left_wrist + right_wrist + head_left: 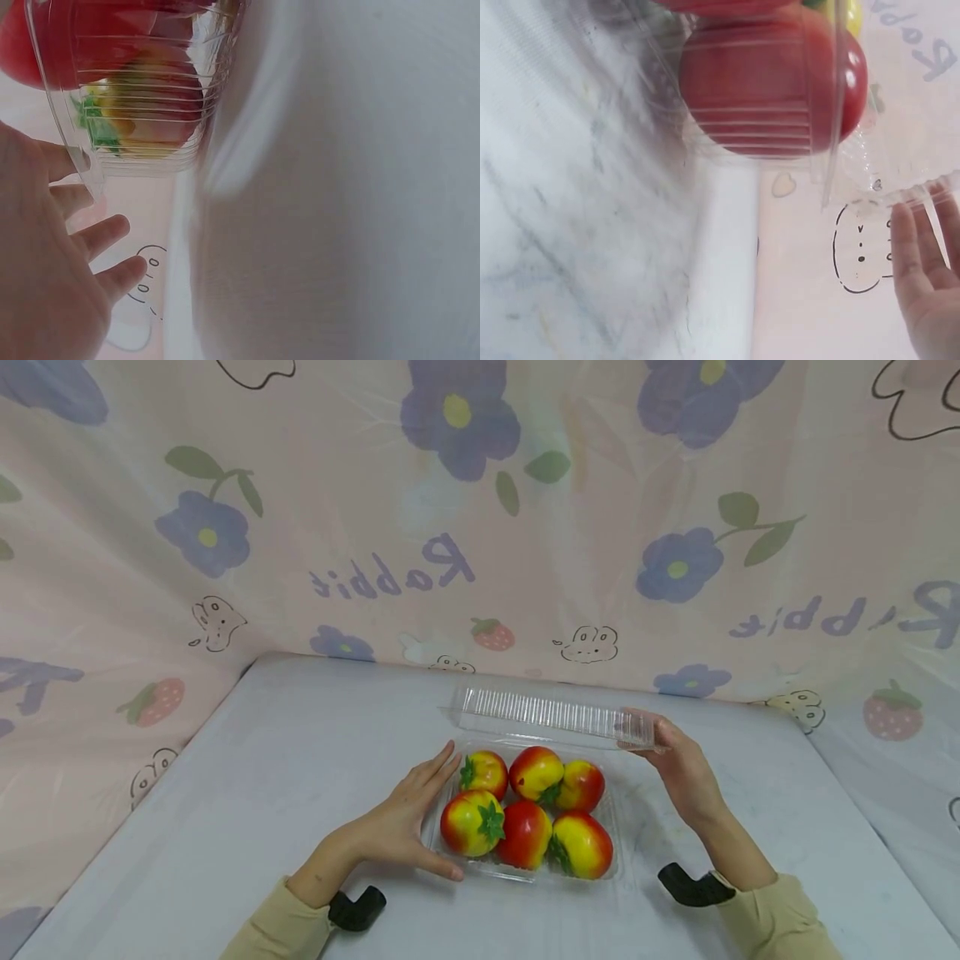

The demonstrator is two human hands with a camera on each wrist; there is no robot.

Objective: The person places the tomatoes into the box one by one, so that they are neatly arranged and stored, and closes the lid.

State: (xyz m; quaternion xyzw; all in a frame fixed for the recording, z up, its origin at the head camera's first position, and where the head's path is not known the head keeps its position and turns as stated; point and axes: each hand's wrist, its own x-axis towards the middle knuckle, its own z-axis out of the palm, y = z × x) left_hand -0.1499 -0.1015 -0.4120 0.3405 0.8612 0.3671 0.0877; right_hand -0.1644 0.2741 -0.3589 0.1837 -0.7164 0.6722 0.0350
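Note:
A clear plastic clamshell box (617, 860) holds several glossy red-and-yellow fruits (525, 835) with green leafy caps. Its ribbed lid (551, 710) stands raised at the far side. My left hand (397, 818) is at the box's left side, thumb spread toward the front and fingers stretched along the rim. In the left wrist view, fingertips (66, 161) meet the rim from outside. My right hand (682, 768) touches the lid's right end, with fingers seen through the plastic. The right wrist view shows those fingers (909, 247) straight against the lid's edge; the thumb is hidden there.
The box rests on a white table (300, 760) with faint marbling. A pale curtain (525, 560) printed with flowers and rabbits hangs behind the table and along its sides. A black curved piece (358, 910) sits at the left wrist, and another black piece (693, 887) at the right.

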